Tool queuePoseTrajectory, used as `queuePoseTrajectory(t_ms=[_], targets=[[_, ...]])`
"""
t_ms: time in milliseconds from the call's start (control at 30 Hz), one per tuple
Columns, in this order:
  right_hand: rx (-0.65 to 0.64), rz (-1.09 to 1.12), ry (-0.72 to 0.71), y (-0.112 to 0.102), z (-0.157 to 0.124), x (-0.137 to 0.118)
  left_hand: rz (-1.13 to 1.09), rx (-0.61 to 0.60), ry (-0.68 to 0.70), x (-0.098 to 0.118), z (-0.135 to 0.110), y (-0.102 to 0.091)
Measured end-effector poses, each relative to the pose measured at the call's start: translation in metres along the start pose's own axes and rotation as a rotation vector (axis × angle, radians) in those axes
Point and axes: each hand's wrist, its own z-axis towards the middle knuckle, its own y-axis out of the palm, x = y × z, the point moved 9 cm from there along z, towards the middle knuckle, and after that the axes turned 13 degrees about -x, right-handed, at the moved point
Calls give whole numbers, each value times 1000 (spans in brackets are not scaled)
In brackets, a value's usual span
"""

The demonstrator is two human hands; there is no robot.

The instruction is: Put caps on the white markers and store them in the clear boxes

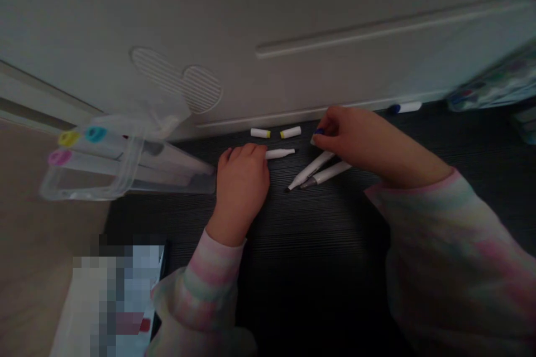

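Observation:
My left hand (243, 192) lies palm down on the dark desk, its fingers curled over a white marker (280, 153) whose dark tip sticks out to the right. My right hand (345, 131) is closed in a pinch on a small marker cap with a blue end (319, 131), partly hidden by the fingers. Under this hand lie an uncapped white marker (307, 173) and a second white marker with a grey end (330, 173), their far ends hidden. Between the hands, near the wall, two white caps with yellow ends, a left one (260, 133) and a right one (290, 133), lie apart.
A clear plastic case (184, 170) with yellow, blue and pink markers stands left of my left hand. Another white cap with a blue end (408, 107) lies by the white panel (251, 89). A colourful package (494, 86) is at far right; a partly blurred-out device (144, 279) lies lower left.

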Motion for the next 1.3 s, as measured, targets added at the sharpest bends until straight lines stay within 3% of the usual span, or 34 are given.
queuePoseTrajectory(t_ms=[300,500,800,1300], targets=[[26,23,-3,-1,2,2,14,-26,-7,0,1,1],[-54,-5,16,2,3,-1,-2,-17,-3,-1,0,0],[-62,34,47,3,0,-2,-32,-55,-12,-2,0,0],[-104,15,0,6,0,-6,21,25,-11,-1,-5,-6]])
